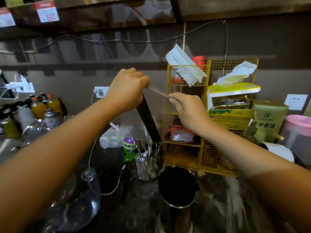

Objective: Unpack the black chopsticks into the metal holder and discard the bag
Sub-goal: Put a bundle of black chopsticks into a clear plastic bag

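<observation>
A bundle of black chopsticks [148, 120] hangs upright inside a clear plastic bag [164, 113], above the counter. My left hand [127, 89] is closed around the top of the bundle. My right hand [185, 106] pinches the bag's open upper edge and stretches it to the right. Below, near the counter's front, stands a metal holder [179, 201] filled with black chopsticks. A second shiny metal holder [149, 163] with spoons and forks stands just behind it, under the bag's lower end.
A yellow wire rack [204, 149] with tissues and boxes stands at the right. Glass bowls [80, 195] sit at the front left, bottles [39, 108] at the far left. A pink-lidded jug [297, 132] and a green box [267, 121] are at the far right.
</observation>
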